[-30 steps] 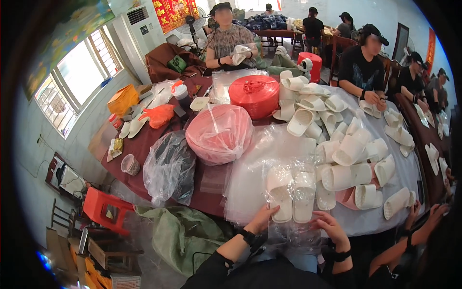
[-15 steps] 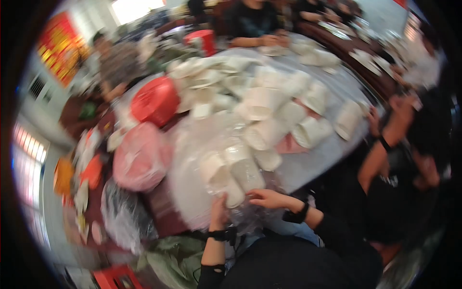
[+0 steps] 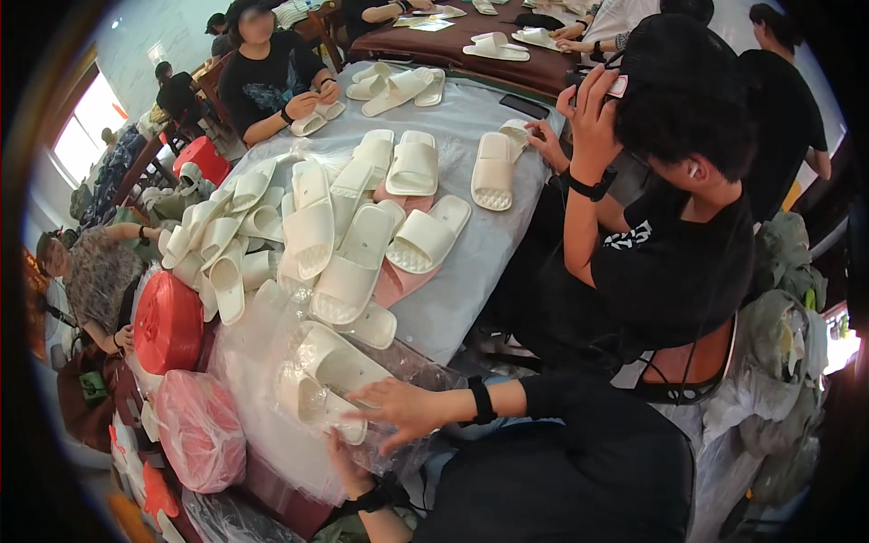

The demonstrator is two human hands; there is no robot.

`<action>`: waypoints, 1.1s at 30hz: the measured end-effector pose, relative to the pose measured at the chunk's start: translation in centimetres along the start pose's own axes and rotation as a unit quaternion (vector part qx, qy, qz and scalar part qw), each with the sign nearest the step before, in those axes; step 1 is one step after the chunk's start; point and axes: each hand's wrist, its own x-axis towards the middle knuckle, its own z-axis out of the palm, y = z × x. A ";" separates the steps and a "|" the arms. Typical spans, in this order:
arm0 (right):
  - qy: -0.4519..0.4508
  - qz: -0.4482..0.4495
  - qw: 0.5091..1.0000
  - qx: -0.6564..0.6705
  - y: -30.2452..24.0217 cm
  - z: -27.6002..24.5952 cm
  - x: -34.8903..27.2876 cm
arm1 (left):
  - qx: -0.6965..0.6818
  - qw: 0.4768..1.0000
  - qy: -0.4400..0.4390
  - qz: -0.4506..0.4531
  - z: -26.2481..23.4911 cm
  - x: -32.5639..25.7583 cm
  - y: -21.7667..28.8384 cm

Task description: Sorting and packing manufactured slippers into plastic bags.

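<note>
A pair of white slippers lies in front of me under a clear plastic bag: the near slipper (image 3: 317, 403) and, beside it, the far slipper (image 3: 342, 362). My left hand (image 3: 348, 466) is at the near slipper's heel end, its fingers closed at the crinkled bag (image 3: 412, 443); exactly what they pinch is partly hidden. Over the slippers' heel ends, my right hand (image 3: 403, 407) stretches out with fingers spread, holding nothing. Just beyond, more white slippers (image 3: 348, 276) are heaped, some lying on pink ones (image 3: 398, 282).
A red plastic tub (image 3: 167, 324) and a pink bag (image 3: 199, 434) stand at the left. A seated co-worker (image 3: 679, 262) is close on my right, another (image 3: 272, 77) sits across the grey-covered table (image 3: 453, 308). A dark phone (image 3: 525, 107) lies near its far right edge.
The view has swung to the right, bringing the co-worker there fully into sight. My right hand has spread its fingers over the slippers; my left hand stays by their heel ends.
</note>
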 end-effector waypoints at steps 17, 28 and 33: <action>0.065 -0.091 0.991 -0.067 2.3 2.9 1.5 | -0.021 0.998 -0.022 -0.063 1.3 -0.1 0.4; 0.115 0.190 0.970 -0.098 3.0 -0.1 -1.6 | -0.096 0.993 -0.010 -0.073 3.7 -1.1 1.1; 0.204 0.064 0.977 -0.019 2.3 0.6 0.1 | -0.120 0.987 -0.060 -0.091 6.1 -2.3 -1.6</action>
